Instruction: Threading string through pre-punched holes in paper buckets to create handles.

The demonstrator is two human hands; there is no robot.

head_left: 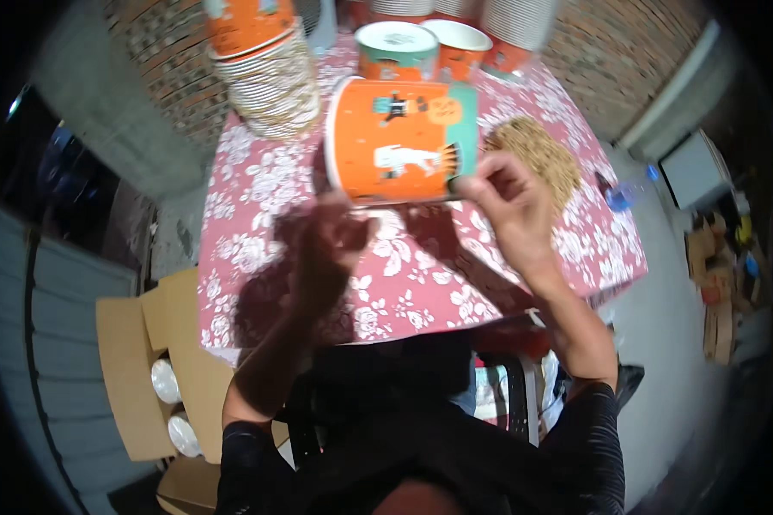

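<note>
An orange and green paper tub point(404, 142) with printed figures lies sideways in the air above the table, its white rim toward the left. My right hand point(517, 206) pinches the lower edge of its green end between thumb and fingers. Near the lower corner of the rim is my left hand point(328, 249), dark and blurred; whether its fingers grip the tub I cannot make out. A tan, stringy heap point(534, 159) lies on the table just beyond my right hand.
The table wears a pink floral cloth point(395, 296). Nested tubs with tan strands point(275, 94) rise at the far left; a green-banded tub point(398, 47), another orange tub point(464, 47) and more stacks point(520, 30) stand behind. An opened cardboard box point(129, 378) sits at lower left.
</note>
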